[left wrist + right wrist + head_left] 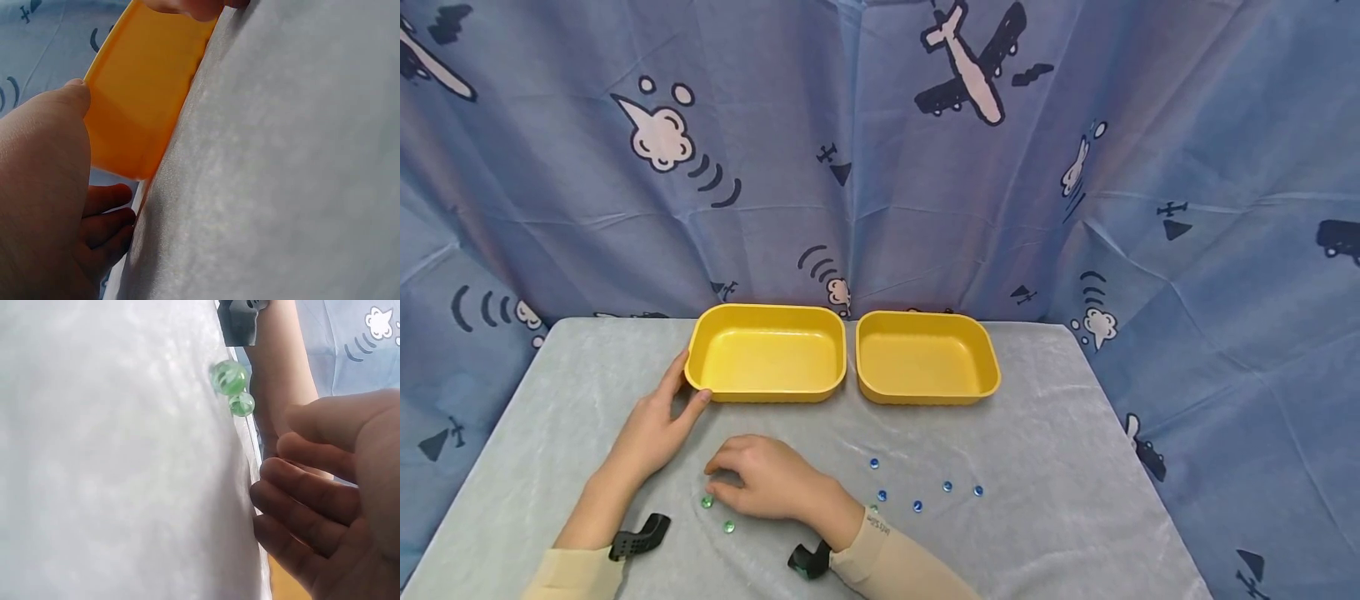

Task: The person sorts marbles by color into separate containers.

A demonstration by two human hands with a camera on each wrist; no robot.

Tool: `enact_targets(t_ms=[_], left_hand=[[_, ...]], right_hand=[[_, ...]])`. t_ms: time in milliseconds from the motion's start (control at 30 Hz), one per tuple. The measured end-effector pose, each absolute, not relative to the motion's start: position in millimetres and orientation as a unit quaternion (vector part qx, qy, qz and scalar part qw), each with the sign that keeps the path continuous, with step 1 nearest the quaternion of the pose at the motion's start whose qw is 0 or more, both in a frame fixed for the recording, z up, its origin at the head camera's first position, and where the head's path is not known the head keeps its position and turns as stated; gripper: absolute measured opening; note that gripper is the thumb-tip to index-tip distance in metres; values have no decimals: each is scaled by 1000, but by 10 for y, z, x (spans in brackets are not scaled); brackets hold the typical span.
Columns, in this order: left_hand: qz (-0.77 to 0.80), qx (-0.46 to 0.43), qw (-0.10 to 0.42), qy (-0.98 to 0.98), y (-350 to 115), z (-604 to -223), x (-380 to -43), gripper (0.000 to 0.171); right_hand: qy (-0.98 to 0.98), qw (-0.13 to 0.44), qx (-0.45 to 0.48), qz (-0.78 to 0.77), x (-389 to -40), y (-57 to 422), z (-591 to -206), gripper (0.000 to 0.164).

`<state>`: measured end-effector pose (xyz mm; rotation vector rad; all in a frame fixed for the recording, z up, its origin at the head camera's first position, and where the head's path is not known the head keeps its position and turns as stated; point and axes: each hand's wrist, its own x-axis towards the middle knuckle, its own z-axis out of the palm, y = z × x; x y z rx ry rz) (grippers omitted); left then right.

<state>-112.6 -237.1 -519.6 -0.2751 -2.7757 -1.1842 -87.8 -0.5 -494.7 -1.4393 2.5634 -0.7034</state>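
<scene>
My left hand [651,429] is at the near left corner of the left yellow bin [767,395]. Its thumb touches the front rim, and its fingers lie along the left side. In the left wrist view, the thumb [75,97] rests at the edge of the bin [137,87]. Low over the cloth, my right hand [775,479] has loosely bent fingers and nothing visible between them. A green glass marble [707,502] lies just below its thumb, with another green marble [728,527] nearer me. The right wrist view shows two green marbles [229,378] apart from the fingertips.
A second yellow bin [928,398] stands right of the first, a narrow gap between them. Several blue marbles [917,506] are scattered right of centre, and one green marble [873,508] sits by the right sleeve. Grey cloth [1060,433] covers the table; a blue printed curtain [887,167] hangs behind.
</scene>
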Motion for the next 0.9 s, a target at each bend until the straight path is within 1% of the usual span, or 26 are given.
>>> enact_targets(t_ms=[267, 600, 800, 900], left_hand=[[-388, -91, 56, -915, -2368, -5183, -1127, 83], [-390, -85, 50, -916, -2375, -5187, -1116, 83], [-392, -85, 47, -915, -2378, -5193, -1126, 84], [-392, -85, 46, -915, -2381, -5195, -1131, 84]], right_hand=[[852, 47, -484, -194, -867, -17, -5012, 21], [857, 44, -483, -174, -844, -27, -5028, 13], [858, 37, -485, -167, -835, -24, -5028, 13], [857, 40, -486, -168, -829, -24, -5032, 16]])
